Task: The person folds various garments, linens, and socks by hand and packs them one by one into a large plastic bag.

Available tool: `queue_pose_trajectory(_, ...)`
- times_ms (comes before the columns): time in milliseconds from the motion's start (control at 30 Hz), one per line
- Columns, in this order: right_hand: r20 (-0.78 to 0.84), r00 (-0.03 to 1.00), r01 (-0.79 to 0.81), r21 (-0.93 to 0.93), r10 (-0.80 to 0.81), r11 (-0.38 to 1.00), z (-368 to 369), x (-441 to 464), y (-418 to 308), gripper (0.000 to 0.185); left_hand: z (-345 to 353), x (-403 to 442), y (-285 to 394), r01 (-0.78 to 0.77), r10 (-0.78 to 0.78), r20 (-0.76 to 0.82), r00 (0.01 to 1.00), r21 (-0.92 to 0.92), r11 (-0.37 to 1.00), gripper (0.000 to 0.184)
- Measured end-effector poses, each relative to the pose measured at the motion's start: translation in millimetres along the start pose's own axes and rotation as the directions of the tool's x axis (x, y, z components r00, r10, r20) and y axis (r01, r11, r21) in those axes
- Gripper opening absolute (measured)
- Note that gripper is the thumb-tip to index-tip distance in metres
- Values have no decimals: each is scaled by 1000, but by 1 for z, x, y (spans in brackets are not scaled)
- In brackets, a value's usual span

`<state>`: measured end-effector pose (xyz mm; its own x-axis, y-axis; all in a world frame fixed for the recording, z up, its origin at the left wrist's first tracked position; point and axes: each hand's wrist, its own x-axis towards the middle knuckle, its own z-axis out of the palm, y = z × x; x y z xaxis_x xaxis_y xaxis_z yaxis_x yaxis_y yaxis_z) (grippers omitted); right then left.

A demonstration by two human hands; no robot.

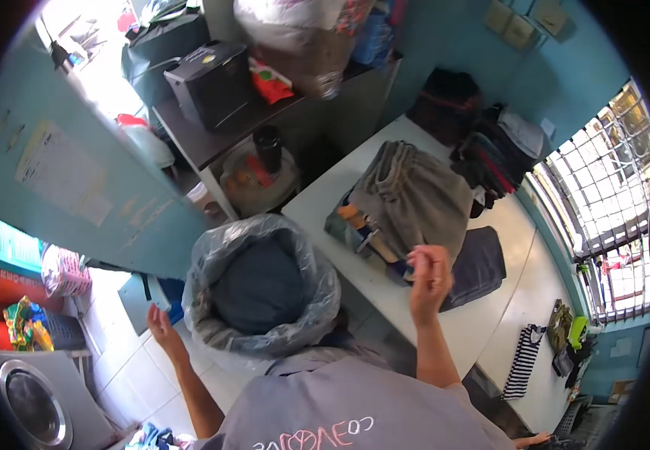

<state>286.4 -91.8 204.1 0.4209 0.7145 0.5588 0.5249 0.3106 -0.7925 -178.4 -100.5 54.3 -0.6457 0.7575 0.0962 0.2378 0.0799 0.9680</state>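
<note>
- A gap opens between the plastic bag (321, 311) and the table (317, 206), widening toward the near side.
- Grey clothes (422, 195) block mid-table; dark folded cloth (482, 262) bars their right.
- Further right, tabletop leaves a way through.
- Stacked clothes (493, 154) and the shelf (190, 146) obstruct the far side.

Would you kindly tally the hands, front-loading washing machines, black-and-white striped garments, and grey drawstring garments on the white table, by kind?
Wearer's hands: 2, left hand and right hand
Another person's hand: 1
Front-loading washing machine: 1
Black-and-white striped garment: 1
Grey drawstring garment: 1
Total: 6
</note>
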Motion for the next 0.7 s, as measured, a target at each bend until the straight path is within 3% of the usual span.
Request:
queue_pose_trajectory(33,-83,996,19,-150,-32,989,-17,14,9,8,10,0,22,-139,140,-29,990,33,990,35)
queue_pose_trajectory(100,-141,990,-16,-221,-16,975,-49,35,33,11,37,-2,68,-216,215,17,976,72,974,34)
queue_pose_trajectory(167,-283,920,-320,-145,271,936,-75,41,77,24,74,-12,109,-57,74,248,966,-75,996,34)
queue_pose_trajectory(200,-277,922,-317,-143,269,938,-85,44,87,24,98,-21,132,-11,57,370,927,-125,992,35)
queue_pose_trajectory(267,-126,675,-694,223,727,684,-102,44,102,40,150,-43,162,70,58,588,807,-194,978,37)
queue_pose_trajectory(300,-115,677,-696,222,727,683,-108,42,112,40,177,-53,168,101,75,679,730,-216,971,39)
queue_pose_trajectory(367,54,611,-762,309,790,568,-116,40,132,46,231,-70,174,132,87,808,583,-200,971,48)
queue_pose_trajectory(433,85,601,-774,311,795,552,-118,41,141,47,284,-78,180,159,-52,881,471,-27,987,58)
queue_pose_trajectory(500,121,569,-802,296,813,518,-117,45,148,50,332,-82,185,186,-157,887,434,82,979,73)
queue_pose_trajectory(567,142,562,-812,283,815,510,-116,50,150,53,360,-78,212,223,-252,921,296,190,956,90)
queue_pose_trajectory(600,199,522,-835,317,830,449,-116,52,153,55,368,-75,224,225,-254,918,305,190,956,90)
queue_pose_trajectory(633,256,479,-857,345,840,383,-116,53,155,56,372,-72,237,223,-284,926,250,231,947,94)
queue_pose_trajectory(667,262,476,-860,341,840,380,-115,54,158,56,378,-70,244,219,-314,930,191,271,937,98)
queue_pose_trajectory(700,325,472,-860,375,820,347,-113,56,162,58,388,-67,242,222,-318,928,195,274,936,98)
